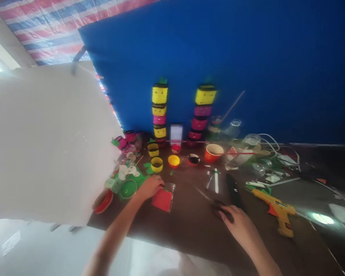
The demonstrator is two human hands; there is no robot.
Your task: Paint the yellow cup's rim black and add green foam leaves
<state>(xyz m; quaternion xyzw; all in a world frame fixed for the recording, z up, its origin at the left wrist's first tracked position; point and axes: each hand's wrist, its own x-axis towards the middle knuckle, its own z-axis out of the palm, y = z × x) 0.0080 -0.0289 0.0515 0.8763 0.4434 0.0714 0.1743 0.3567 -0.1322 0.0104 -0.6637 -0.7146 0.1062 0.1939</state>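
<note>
Right hand (238,219) gripping scissors (214,201), slanted, tips forward-left, left hand (151,186), its grip unclear

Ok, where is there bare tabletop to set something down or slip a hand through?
Best is the brown tabletop between the forearms, nearer than the red sheet and scissors. That bare patch also runs back between those two. It's crowded beyond the left hand, with green sheets, and beyond the glue gun, with clear jars.

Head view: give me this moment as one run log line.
left hand: at top edge of red sheet | right hand: holding scissors, blurred | yellow glue gun: on table, right of scissors
</note>
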